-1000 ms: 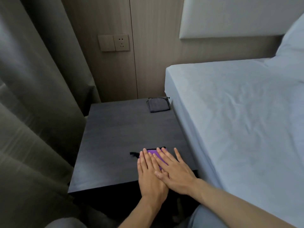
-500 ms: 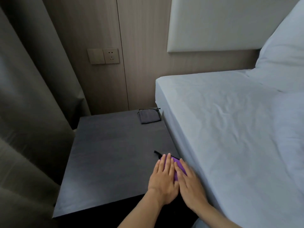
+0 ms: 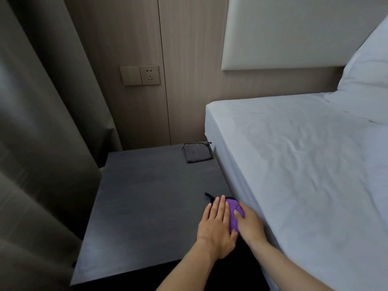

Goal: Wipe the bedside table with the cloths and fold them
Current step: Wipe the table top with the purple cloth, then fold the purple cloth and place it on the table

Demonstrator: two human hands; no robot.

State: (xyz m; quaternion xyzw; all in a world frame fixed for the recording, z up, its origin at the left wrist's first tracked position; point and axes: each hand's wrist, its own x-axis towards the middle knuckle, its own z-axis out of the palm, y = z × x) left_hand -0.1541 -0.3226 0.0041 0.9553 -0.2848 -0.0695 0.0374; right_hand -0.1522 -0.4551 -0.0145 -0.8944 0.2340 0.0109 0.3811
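A purple cloth [image 3: 233,215] with a black loop lies near the front right corner of the dark bedside table [image 3: 147,196], close to the bed. My left hand [image 3: 217,222] rests flat on its left part, fingers together. My right hand [image 3: 249,224] presses on its right side, next to the mattress. Most of the cloth is hidden under both hands. A folded grey cloth [image 3: 197,152] lies at the table's back right corner.
The bed [image 3: 304,175] with a white sheet runs along the table's right side, a pillow [image 3: 369,80] at its head. Grey curtains [image 3: 42,143] hang on the left. A wall socket [image 3: 139,74] sits above the table.
Both hands have slid the purple cloth from the table's front middle to the right, up to the bed's edge. The right hand no longer overlaps the left.
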